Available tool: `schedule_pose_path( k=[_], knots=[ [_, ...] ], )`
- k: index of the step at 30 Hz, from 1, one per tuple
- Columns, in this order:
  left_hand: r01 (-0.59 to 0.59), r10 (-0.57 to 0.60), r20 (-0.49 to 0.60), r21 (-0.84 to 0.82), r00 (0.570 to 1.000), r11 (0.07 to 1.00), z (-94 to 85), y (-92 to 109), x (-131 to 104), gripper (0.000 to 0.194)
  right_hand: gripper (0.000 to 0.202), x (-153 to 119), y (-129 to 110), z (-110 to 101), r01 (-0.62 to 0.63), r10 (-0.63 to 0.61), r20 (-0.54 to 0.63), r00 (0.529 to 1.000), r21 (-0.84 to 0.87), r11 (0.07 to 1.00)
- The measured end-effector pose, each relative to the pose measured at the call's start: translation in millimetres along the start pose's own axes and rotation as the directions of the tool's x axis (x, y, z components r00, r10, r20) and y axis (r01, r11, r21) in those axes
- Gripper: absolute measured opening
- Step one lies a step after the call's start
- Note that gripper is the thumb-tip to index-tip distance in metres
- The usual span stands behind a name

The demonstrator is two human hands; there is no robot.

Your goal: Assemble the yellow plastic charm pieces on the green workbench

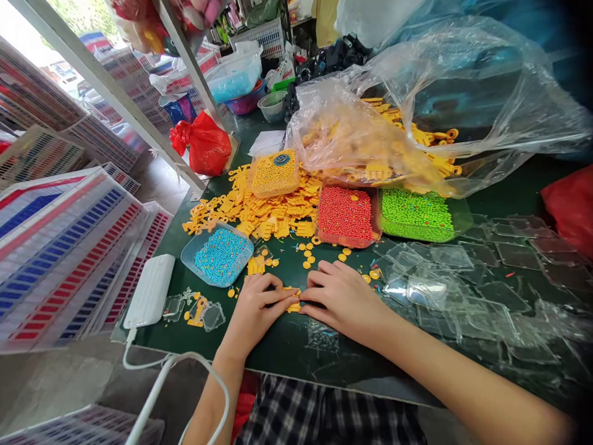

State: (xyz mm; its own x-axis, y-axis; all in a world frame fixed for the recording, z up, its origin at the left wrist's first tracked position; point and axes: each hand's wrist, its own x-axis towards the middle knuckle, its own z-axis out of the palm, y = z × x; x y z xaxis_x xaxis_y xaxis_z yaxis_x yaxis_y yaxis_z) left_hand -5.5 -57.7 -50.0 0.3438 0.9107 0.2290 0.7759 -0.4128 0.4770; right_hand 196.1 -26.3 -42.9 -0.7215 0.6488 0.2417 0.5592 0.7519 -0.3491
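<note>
At the near side of the table, a small yellow plastic piece (293, 300) lies between my two hands. My left hand (257, 309) is closed, thumb and fingers pinching its left end. On its right end, the fingertips of my right hand (340, 300) are pressed together; the fingers partly cover the piece. Just beyond are loose yellow discs (307, 254) and a few more yellow pieces (256, 264). A tub of blue beads (218, 253) stands beyond my left hand, and a tub of red beads (345, 213) beyond my right.
Green beads (417, 213) and yellow beads (275, 173) fill other tubs, the latter on a heap of yellow parts (213, 213). Clear plastic squares (482, 309) spread at right. A plastic bag (352, 130) covers more yellow parts. A white power bank (151, 290) with cable lies left.
</note>
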Motion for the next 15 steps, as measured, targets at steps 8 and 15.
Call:
schedule_pose_path(
  k=[8,15],
  knots=[
    [0.061,-0.068,-0.08,-0.079,0.994,0.995,-3.1,0.2,0.6,0.021,0.013,-0.5,1.0,0.9,0.023,-0.023,-0.013,1.0,-0.019,1.0],
    [-0.002,0.002,0.01,-0.05,1.0,0.999,0.1,3.0,0.7,0.019,0.016,-1.2,1.8,2.8,0.025,-0.026,-0.021,0.999,-0.042,0.999]
  ],
)
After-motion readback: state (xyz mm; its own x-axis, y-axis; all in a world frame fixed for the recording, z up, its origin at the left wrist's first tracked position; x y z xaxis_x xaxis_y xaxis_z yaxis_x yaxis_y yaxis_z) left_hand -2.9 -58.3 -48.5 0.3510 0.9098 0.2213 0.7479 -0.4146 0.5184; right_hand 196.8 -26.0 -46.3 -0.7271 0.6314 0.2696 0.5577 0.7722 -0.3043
